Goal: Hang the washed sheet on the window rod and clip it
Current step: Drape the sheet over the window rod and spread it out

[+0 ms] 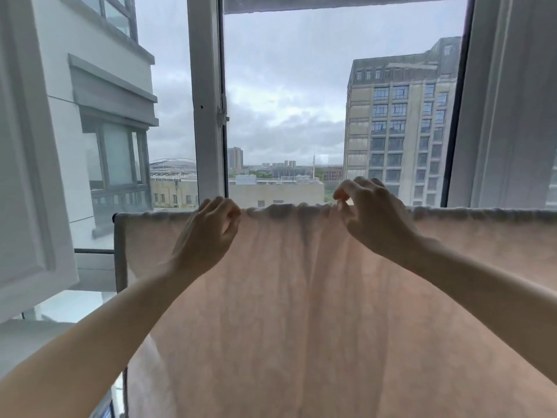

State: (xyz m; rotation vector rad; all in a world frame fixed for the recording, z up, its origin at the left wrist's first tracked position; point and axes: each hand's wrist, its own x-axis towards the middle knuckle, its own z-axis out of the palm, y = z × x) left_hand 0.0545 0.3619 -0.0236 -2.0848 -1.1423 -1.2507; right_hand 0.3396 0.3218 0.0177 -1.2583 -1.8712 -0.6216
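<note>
Sheet (301, 297), pale pink and backlit, hangs draped over a horizontal line across the lower window; its top fold runs from a dark end at the left (114, 218) to the right edge of view. The rod itself is wrapped by the fabric and cannot be seen, apart from that dark tip. Left hand (208, 233) curled at the top fold, fingers bent over the edge; the fingertips are hidden on the far side, so whether they pinch cloth or only rest on it cannot be told. Right hand (372, 217) sits at the fold further right, thumb and forefinger drawn close together at the gathered edge; a small pale thing between them is too blurred to identify. Fabric between the two hands is bunched into small pleats, with long folds fanning downward. Sheet's lower edge is cut off by the frame bottom. White window frame post (208, 95) stands behind the left hand. Tall grey building (401, 122) outside to the right, overcast sky above.
</note>
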